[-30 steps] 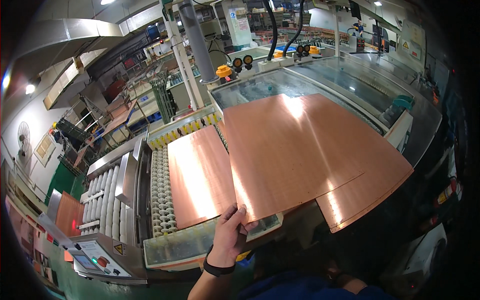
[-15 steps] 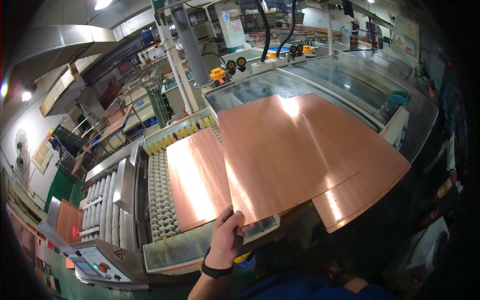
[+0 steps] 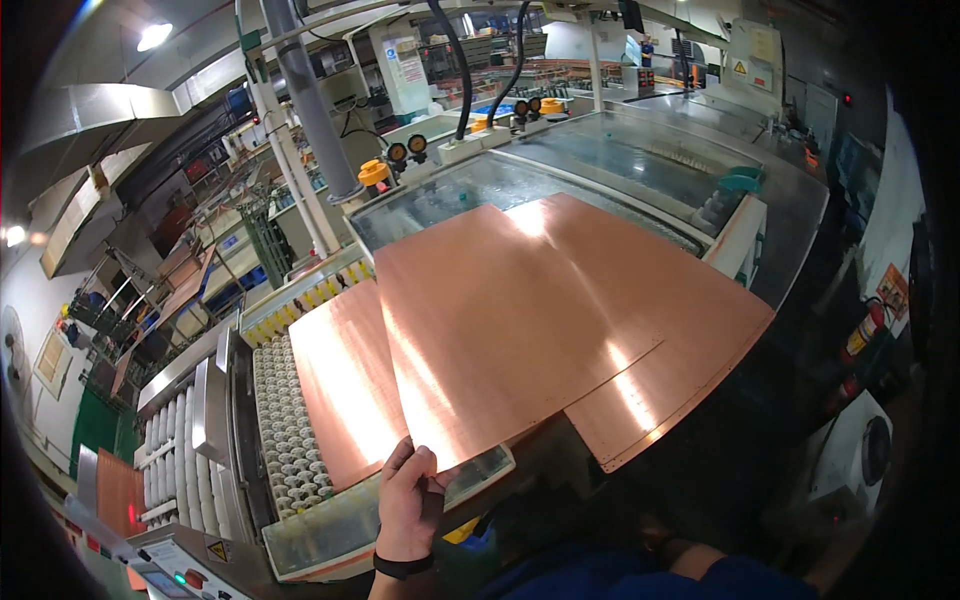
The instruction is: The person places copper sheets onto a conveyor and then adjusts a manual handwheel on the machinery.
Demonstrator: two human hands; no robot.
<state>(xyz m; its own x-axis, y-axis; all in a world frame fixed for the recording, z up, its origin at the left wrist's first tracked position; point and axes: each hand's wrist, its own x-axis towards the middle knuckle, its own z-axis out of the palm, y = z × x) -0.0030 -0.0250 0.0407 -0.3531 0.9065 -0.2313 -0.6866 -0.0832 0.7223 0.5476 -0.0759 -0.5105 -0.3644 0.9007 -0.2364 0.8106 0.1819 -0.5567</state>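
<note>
The left arm rises from the lower edge, its bare forearm [image 3: 395,588] leaning slightly to the right as it climbs. A dark band [image 3: 403,566] circles the wrist. Above it the left hand [image 3: 408,500] has its back turned partly to the left, with the thumb [image 3: 424,462] pointing up and the other fingers bent in a pinching grip. At the lower right, a short stretch of the bare right arm [image 3: 697,560] shows beside a dark blue sleeve [image 3: 745,578], angled up and leftward; the right hand is lost in shadow.
</note>
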